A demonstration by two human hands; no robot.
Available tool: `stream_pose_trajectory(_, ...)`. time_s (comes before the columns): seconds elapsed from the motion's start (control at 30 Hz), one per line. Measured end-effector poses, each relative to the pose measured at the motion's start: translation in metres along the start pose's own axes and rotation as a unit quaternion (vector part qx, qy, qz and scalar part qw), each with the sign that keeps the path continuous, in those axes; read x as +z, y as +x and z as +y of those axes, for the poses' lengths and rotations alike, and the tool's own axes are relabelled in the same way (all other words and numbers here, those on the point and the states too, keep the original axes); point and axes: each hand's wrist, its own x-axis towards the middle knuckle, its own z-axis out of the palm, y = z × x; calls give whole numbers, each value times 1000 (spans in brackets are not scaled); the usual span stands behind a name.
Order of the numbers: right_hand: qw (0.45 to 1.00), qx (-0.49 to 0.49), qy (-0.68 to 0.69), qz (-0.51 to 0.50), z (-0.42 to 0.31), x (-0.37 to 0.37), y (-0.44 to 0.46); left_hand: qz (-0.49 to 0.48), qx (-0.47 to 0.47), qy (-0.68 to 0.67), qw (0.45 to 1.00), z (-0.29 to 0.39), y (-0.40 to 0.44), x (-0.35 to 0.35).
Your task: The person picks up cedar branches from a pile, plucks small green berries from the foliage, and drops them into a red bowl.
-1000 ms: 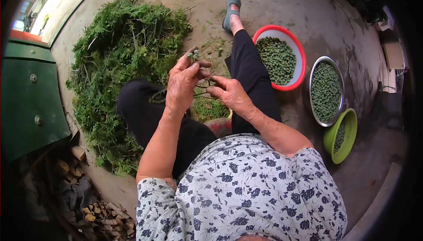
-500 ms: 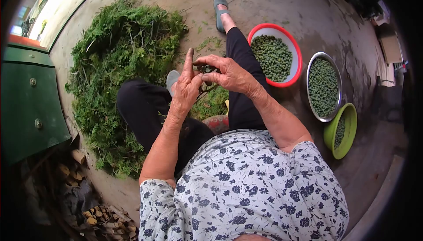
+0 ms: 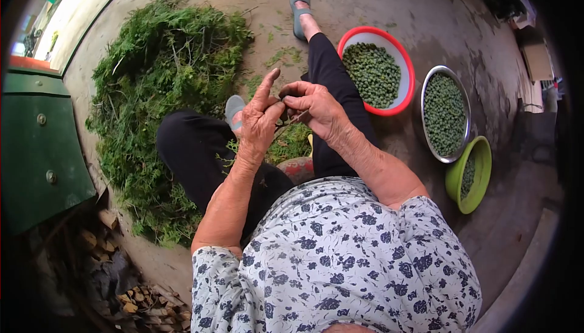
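Note:
My left hand (image 3: pixel 259 120) is closed on a thin green twig (image 3: pixel 231 150), with its index finger pointing up; leafy bits show beside the wrist. My right hand (image 3: pixel 313 107) meets it fingertip to fingertip, thumb and fingers pinched on something small and dark that is mostly hidden. A bit of brown stem (image 3: pixel 285 125) shows below the joined fingers. Both hands are above the lap, between the black-trousered legs. To their left lies a large heap of green conifer branches (image 3: pixel 164 71).
On the right stand a red-rimmed white basin (image 3: pixel 409 68), a steel bowl (image 3: pixel 467 114) and a lime-green bowl (image 3: pixel 485 166), all holding small green cones. A green cabinet (image 3: pixel 45 150) is at the left, chopped wood (image 3: pixel 146 302) at lower left. Green sprigs (image 3: pixel 289 144) lie between the legs.
My right hand has come over to my left hand and its fingers have closed at the left fingertips. My left index finger has straightened upward. The whole view has shifted slightly.

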Motion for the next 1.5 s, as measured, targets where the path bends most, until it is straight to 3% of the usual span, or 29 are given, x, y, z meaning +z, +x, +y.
stream_pose_trajectory(0.23, 994, 13, 95, 57, 9, -13, 3, -26, 20, -90, 995, -6, 5, 8)
stream_pose_trajectory(0.33, 967, -111, 141, 178, -5, -48, 21, 12, 14, -81, 997, 2, 0, 11)
stream_pose_trajectory(0.43, 964, -185, 116, 151, -32, -79, 11, 36, -52, -125, 990, -2, 5, 2)
stream_pose_trajectory(0.5, 947, -239, 77, 200, -50, -105, 6, 48, -47, -151, 986, -7, 8, -1)
stream_pose_trajectory(0.67, 900, -261, 24, 348, -73, -204, 14, 71, -58, -278, 956, -18, 13, -6)
stream_pose_trajectory(0.73, 853, -249, -21, 459, -79, -234, 16, 76, -67, -312, 944, -20, 15, -8)
stream_pose_trajectory(0.87, 821, -194, -168, 510, -91, -286, 10, 99, -88, -390, 911, -25, 21, -12)
stream_pose_trajectory(0.97, 664, -266, -341, 610, -77, -351, 29, 105, -87, -425, 895, -29, 25, -16)
stream_pose_trajectory(1.0, 664, -265, -341, 610, -77, -339, 26, 116, -84, -437, 888, -29, 27, -16)
stream_pose_trajectory(1.07, 836, -258, -222, 431, -74, -262, 11, 109, -78, -448, 884, -32, 30, -16)
stream_pose_trajectory(1.13, 887, -239, -232, 321, -57, -175, 5, 128, -66, -462, 875, -28, 32, -12)
stream_pose_trajectory(1.17, 902, -164, -313, 250, -51, -136, -1, 116, -48, -476, 870, -33, 34, -11)
stream_pose_trajectory(1.27, 912, -135, -380, 73, -9, -59, -4, 134, -36, -478, 867, -30, 38, -5)
stream_pose_trajectory(1.33, 942, -115, -314, 40, 13, -25, -3, 125, -23, -481, 868, -37, 40, -5)
stream_pose_trajectory(1.43, 941, -142, -305, 20, 24, -6, 6, 132, -37, -475, 869, -36, 41, -1)
stream_pose_trajectory(1.5, 980, -93, -166, 51, 24, -1, 10, 111, -43, -474, 872, -32, 39, 0)
